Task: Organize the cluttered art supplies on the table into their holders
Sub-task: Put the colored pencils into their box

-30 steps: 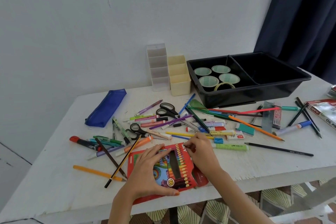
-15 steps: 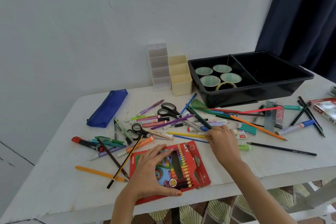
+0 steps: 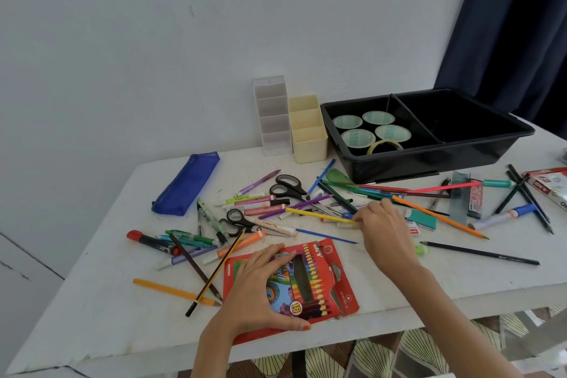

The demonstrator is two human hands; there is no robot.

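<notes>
"18" on red pencil box (image 3: 319, 285)

Left hand (image 3: 256, 290) has an orange-painted thumbnail (image 3: 306, 327)
</notes>
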